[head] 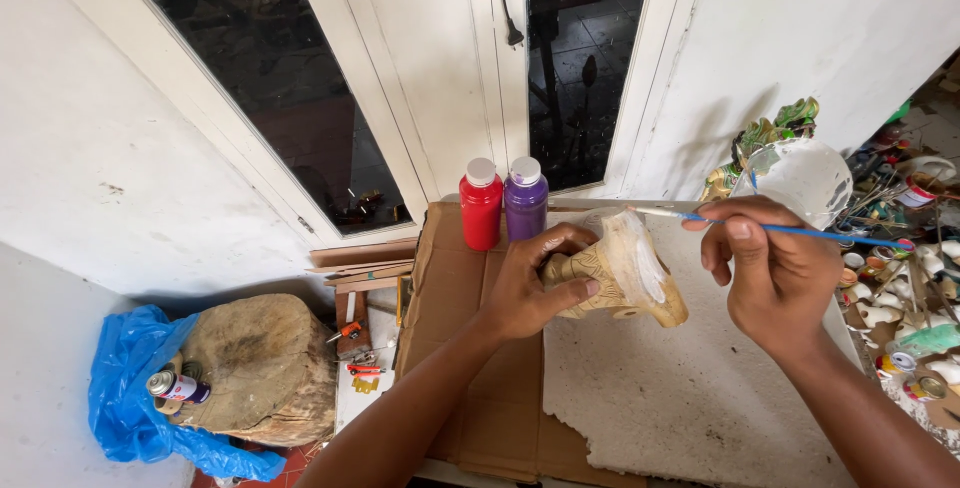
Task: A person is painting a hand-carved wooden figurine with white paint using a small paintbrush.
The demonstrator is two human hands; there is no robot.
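Observation:
My left hand (527, 288) grips a carved wooden figure (628, 270), pale and unpainted with white on its upper face, held above a sheet of cardboard (470, 388). My right hand (775, 273) holds a thin paintbrush with a blue handle (800, 232); its tip points left and rests at the top edge of the carving. A red paint bottle (481, 204) and a purple paint bottle (525, 198), both with white caps, stand upright just behind my left hand.
A white foam sheet (680, 398) lies on the cardboard under the carving. A clear bowl smeared white (800, 178) sits behind my right hand. Paint pots, brushes and small figures clutter the right (900, 298). A stone on blue plastic (250, 368) with a spray can (175, 386) sits at left.

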